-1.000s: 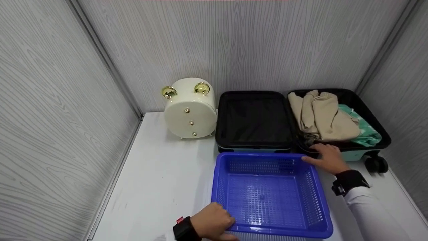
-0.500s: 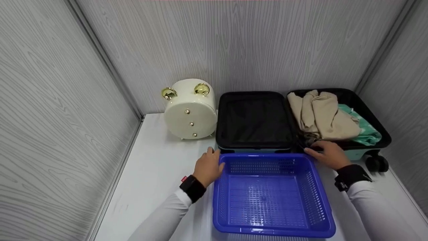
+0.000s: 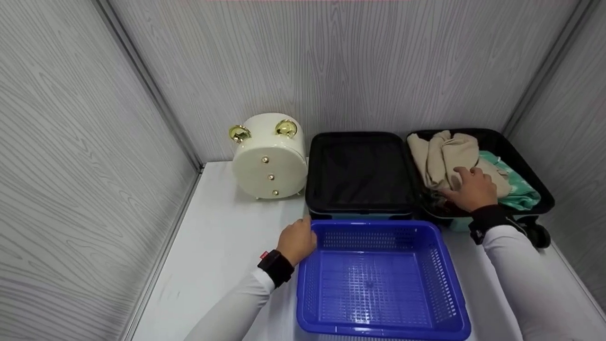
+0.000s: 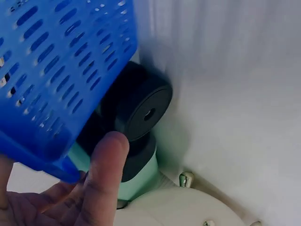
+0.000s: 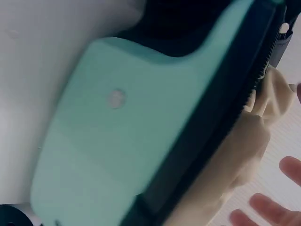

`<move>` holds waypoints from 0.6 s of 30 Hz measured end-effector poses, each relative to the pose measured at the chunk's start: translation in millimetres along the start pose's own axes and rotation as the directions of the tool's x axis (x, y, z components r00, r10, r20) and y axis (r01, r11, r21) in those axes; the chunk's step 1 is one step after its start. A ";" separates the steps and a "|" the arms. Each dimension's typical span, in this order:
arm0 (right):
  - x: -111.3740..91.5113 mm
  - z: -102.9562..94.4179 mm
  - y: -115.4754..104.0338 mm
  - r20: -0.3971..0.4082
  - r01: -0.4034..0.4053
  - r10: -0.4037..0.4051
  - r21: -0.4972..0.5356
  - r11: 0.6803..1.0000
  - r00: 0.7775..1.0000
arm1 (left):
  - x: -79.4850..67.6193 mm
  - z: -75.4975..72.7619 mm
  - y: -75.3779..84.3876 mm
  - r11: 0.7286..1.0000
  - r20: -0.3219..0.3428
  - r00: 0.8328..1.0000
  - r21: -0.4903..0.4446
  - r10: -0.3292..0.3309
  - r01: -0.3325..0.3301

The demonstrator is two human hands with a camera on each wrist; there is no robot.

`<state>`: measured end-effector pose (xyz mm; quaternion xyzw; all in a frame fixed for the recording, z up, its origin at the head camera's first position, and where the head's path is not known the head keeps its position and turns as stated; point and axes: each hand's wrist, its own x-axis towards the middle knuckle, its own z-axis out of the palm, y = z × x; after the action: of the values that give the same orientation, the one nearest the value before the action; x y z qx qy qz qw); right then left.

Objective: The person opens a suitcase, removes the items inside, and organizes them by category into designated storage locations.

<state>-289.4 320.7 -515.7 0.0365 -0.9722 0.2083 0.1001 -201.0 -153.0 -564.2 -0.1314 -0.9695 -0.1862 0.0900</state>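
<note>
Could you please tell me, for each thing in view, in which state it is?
Blue plastic basket: upright, empty.
Mint-green suitcase: open, both halves laid flat.
Beige cloth: loosely folded, in the suitcase's right half.
Green patterned cloth: crumpled, partly under the beige.
Cream drum-shaped case: upright on small feet.
Left hand: gripping the basket's rim.
Right hand: fingers spread at the beige cloth; contact unclear.

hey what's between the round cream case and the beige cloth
In the head view, the suitcase's flat black half lies between the cream case and beige cloth.
</note>
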 end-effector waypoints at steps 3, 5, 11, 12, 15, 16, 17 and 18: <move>12.0 5.1 -2.1 0.087 -0.062 0.062 -0.005 0.998 0.994 | -1.6 4.5 -0.5 1.000 0.014 1.000 0.010 -0.015 0.015; 17.5 9.1 -4.2 0.123 -0.117 0.117 -0.010 0.993 0.985 | -2.2 6.2 -0.2 1.000 0.007 1.000 0.011 -0.019 0.019; 27.7 20.9 -12.2 0.180 -0.251 0.259 -0.065 0.966 0.949 | -2.7 7.5 0.2 1.000 -0.017 1.000 0.008 -0.021 0.021; 29.0 22.5 -14.0 0.188 -0.268 0.276 -0.068 0.961 0.943 | -2.7 7.4 0.0 1.000 -0.017 1.000 0.005 -0.025 0.025; 31.5 26.8 -19.2 0.191 -0.306 0.314 -0.073 0.949 0.930 | -1.9 7.5 -1.7 0.999 -0.016 0.999 -0.001 -0.037 0.037; 31.8 28.3 -20.0 0.185 -0.316 0.324 -0.074 0.946 0.928 | -1.8 7.3 -2.1 0.999 -0.012 0.999 -0.003 -0.041 0.041; 32.1 30.0 -20.0 0.176 -0.321 0.330 -0.077 0.944 0.927 | -1.6 7.2 -2.5 0.999 -0.007 0.999 -0.007 -0.044 0.044; 32.2 31.5 -19.5 0.165 -0.324 0.334 -0.081 0.942 0.928 | -1.3 7.2 -3.1 0.999 -0.005 0.999 -0.011 -0.044 0.044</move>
<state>-324.3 289.1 -529.3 -0.1113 -0.9747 0.1926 -0.0219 -201.5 -153.3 -572.1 -0.1099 -0.9709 -0.1936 0.0878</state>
